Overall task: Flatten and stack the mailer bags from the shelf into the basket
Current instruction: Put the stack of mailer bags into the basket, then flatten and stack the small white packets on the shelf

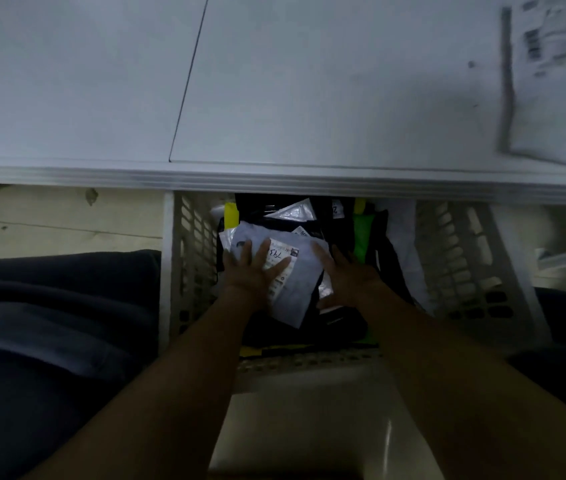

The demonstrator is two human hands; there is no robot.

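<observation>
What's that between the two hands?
A white mailer bag, lying in the basket between the left hand and right hand, seen in the head view.

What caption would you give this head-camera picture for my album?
Left hand and right hand press a white mailer bag flat on the pile in the basket.
</observation>
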